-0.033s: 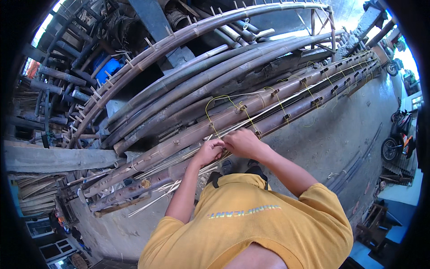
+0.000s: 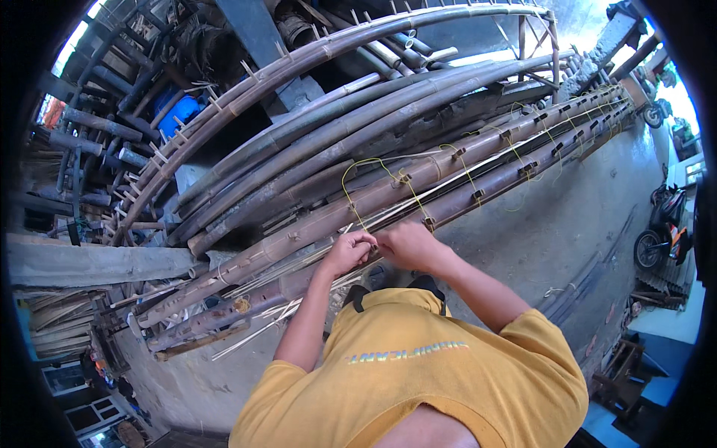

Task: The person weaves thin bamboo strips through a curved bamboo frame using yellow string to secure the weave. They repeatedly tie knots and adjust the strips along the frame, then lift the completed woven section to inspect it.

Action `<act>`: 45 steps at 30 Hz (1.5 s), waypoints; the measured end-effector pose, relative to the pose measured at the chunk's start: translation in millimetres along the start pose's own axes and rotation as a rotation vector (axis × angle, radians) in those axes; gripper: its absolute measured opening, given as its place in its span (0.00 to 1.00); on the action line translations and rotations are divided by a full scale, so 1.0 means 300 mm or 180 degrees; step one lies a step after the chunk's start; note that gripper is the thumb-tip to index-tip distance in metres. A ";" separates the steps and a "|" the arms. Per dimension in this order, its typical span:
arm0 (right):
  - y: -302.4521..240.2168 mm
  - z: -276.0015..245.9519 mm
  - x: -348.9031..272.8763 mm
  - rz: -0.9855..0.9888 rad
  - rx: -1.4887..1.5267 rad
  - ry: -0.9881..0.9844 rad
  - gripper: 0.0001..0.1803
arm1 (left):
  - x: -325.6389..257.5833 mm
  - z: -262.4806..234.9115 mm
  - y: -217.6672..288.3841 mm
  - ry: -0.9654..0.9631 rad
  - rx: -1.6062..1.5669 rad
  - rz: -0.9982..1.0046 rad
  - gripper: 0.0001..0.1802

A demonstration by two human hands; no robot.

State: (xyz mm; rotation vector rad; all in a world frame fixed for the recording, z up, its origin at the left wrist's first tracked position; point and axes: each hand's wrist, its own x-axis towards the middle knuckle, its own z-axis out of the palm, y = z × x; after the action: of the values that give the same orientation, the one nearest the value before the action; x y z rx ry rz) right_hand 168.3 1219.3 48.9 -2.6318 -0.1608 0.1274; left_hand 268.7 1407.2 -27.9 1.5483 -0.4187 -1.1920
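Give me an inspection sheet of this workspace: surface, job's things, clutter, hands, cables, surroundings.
Surface: grey concrete floor.
Job's things: yellow cord looped over the slotted bamboo pole; thin bamboo slivers lying along it.
Clutter: stacked bamboo poles, blue container.
Hands: left hand and right hand together at the pole, pinching the cord.
Cables: nothing seen apart from the cord.
Surroundings: parked motorcycle at right.

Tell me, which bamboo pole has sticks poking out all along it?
It is the big curved bamboo pole arching over the top of the stack. Short pegs stick out along its length. The poles with yellow string by the hands have slots cut in them.
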 end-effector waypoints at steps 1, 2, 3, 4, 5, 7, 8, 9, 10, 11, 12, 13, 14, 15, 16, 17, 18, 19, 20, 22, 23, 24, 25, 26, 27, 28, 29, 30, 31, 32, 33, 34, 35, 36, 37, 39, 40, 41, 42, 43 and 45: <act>-0.021 0.015 -0.046 0.0258 -0.0004 -0.0220 0.10 | -0.005 0.008 0.015 0.0054 0.0054 0.0056 0.08; -0.021 0.043 -0.060 0.0314 -0.0027 -0.0351 0.09 | 0.026 -0.008 0.022 0.0042 0.0141 0.0157 0.08; 0.011 0.158 -0.102 0.0242 -0.0368 -0.1001 0.07 | 0.040 -0.005 0.016 -0.0012 0.0233 0.0221 0.09; 0.032 0.309 -0.160 0.0369 0.0115 -0.0313 0.06 | 0.047 0.002 0.014 -0.0075 0.0332 0.0282 0.09; 0.027 0.349 -0.189 0.0380 0.0302 -0.0174 0.06 | 0.042 0.003 0.028 -0.0042 0.0408 0.0275 0.09; 0.068 0.305 -0.167 0.0338 0.0828 0.0244 0.07 | 0.060 -0.001 0.052 -0.0099 0.0422 0.0419 0.10; 0.053 0.250 -0.159 0.0357 0.1286 0.0493 0.07 | 0.044 -0.004 0.038 -0.0136 0.0438 0.0416 0.10; 0.027 0.180 -0.148 0.0368 0.1784 0.0718 0.08 | 0.041 -0.014 0.023 -0.0136 0.0383 0.0333 0.11; 0.005 0.074 -0.123 0.0844 0.1580 0.0710 0.10 | 0.039 -0.021 0.029 -0.0245 0.0154 0.0103 0.11; 0.037 0.036 -0.087 0.0873 0.1215 0.0832 0.10 | 0.043 -0.026 0.061 -0.0392 -0.0061 -0.0104 0.11; 0.060 0.013 -0.055 0.0894 0.0864 0.0933 0.10 | 0.041 -0.033 0.080 -0.0522 -0.0278 -0.0330 0.12; 0.076 0.016 -0.021 0.0730 0.0755 0.1035 0.11 | 0.044 -0.035 0.095 -0.0613 -0.0327 -0.0342 0.12; 0.095 0.031 0.028 0.0541 0.0635 0.1134 0.11 | 0.056 -0.038 0.084 -0.0632 -0.0242 -0.0291 0.11; 0.106 0.042 0.053 0.0349 0.0514 0.1228 0.11 | 0.074 -0.041 0.054 -0.0647 -0.0157 -0.0239 0.10; 0.090 0.035 0.066 0.0295 0.0530 0.1177 0.11 | 0.081 -0.053 0.028 -0.0615 -0.0096 -0.0192 0.10; 0.055 0.023 0.068 0.0250 0.0569 0.1123 0.11 | 0.077 -0.052 0.017 -0.0573 -0.0195 -0.0093 0.08; 0.019 0.006 0.065 0.0204 0.0607 0.1070 0.11 | 0.073 -0.047 0.004 -0.0445 -0.0183 -0.0034 0.08; -0.009 -0.023 0.039 0.0183 0.0644 0.0799 0.11 | 0.065 -0.039 -0.009 -0.0306 -0.0183 0.0026 0.08; -0.016 -0.022 0.004 0.0341 0.0598 0.0478 0.10 | 0.061 -0.026 -0.005 -0.0192 -0.0183 0.0089 0.08; -0.038 -0.005 -0.065 0.0656 0.0489 -0.0173 0.10 | 0.049 -0.016 -0.005 -0.0064 -0.0126 0.0198 0.09; -0.040 0.046 -0.092 0.0674 0.0673 0.0007 0.09 | 0.049 -0.007 -0.013 -0.0027 -0.0123 0.0243 0.09; -0.026 0.125 -0.113 0.0691 0.0855 0.0189 0.08 | 0.048 0.001 -0.020 0.0011 -0.0120 0.0287 0.09; -0.031 0.145 -0.112 0.0679 0.1031 0.0378 0.07 | 0.052 -0.003 -0.022 0.0022 -0.0119 0.0393 0.09; -0.032 0.158 -0.116 0.0632 0.1117 0.0568 0.07 | 0.053 -0.003 -0.026 0.0048 -0.0101 0.0434 0.09; -0.033 0.169 -0.116 0.0586 0.1202 0.0760 0.07 | 0.054 0.001 -0.031 0.0072 -0.0081 0.0475 0.10; -0.046 0.167 -0.112 0.0546 0.1307 0.0956 0.07 | 0.045 0.002 -0.036 0.0094 -0.0051 0.0499 0.10; -0.049 0.150 -0.102 0.0650 0.1247 0.1005 0.09 | 0.037 0.001 -0.043 0.0160 -0.0073 0.0534 0.10; -0.052 0.142 -0.101 0.0723 0.1176 0.0804 0.09 | 0.029 0.001 -0.053 0.0224 -0.0095 0.0570 0.10; -0.051 0.131 -0.100 0.0805 0.1088 0.0621 0.09 | 0.031 -0.002 -0.061 0.0268 -0.0112 0.0622 0.10; -0.048 0.123 -0.101 0.0886 0.1002 0.0437 0.09 | 0.031 -0.003 -0.075 0.0328 -0.0058 0.0683 0.10; -0.032 0.148 -0.110 0.0928 0.1044 0.0406 0.09 | 0.030 -0.003 -0.090 0.0390 -0.0005 0.0744 0.10; -0.007 0.203 -0.132 0.0988 0.1088 0.0379 0.09 | 0.035 -0.001 -0.097 0.0435 0.0047 0.0802 0.10; -0.012 0.227 -0.144 0.1029 0.1142 0.0329 0.10 | 0.031 0.000 -0.095 0.0415 0.0020 0.0707 0.10; -0.019 0.249 -0.158 0.0994 0.1580 0.0440 0.11 | 0.028 -0.001 -0.093 0.0362 0.0041 0.0662 0.10; -0.034 0.235 -0.157 0.0923 0.1999 0.0537 0.12 | 0.031 -0.002 -0.080 0.0340 0.0050 0.0639 0.10; -0.053 0.197 -0.139 0.0986 0.2640 0.0519 0.14 | 0.037 -0.001 -0.084 0.0420 0.0164 0.0669 0.09; -0.073 0.173 -0.126 0.1044 0.2818 0.0608 0.14 | 0.020 0.005 -0.086 0.0419 0.0192 0.0674 0.09; -0.070 0.129 -0.089 0.1096 0.2978 0.0706 0.14 | 0.012 0.009 -0.070 0.0416 0.0218 0.0700 0.09; -0.044 0.087 -0.047 0.1130 0.3085 0.0820 0.14 | 0.030 0.013 -0.051 0.0408 0.0230 0.0780 0.09; -0.025 0.087 -0.009 0.1156 0.3107 0.0820 0.15 | 0.028 0.008 -0.057 0.0517 0.0345 0.0650 0.09; -0.017 0.074 -0.032 0.0847 0.2838 0.0562 0.14 | 0.042 0.016 -0.067 0.0387 0.0134 0.0625 0.09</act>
State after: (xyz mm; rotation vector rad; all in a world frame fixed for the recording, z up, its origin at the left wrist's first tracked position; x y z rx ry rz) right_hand 155.7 1232.9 32.6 -1.7473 0.2570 0.0380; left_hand 263.9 1402.1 -50.9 1.5677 -0.5054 -0.9385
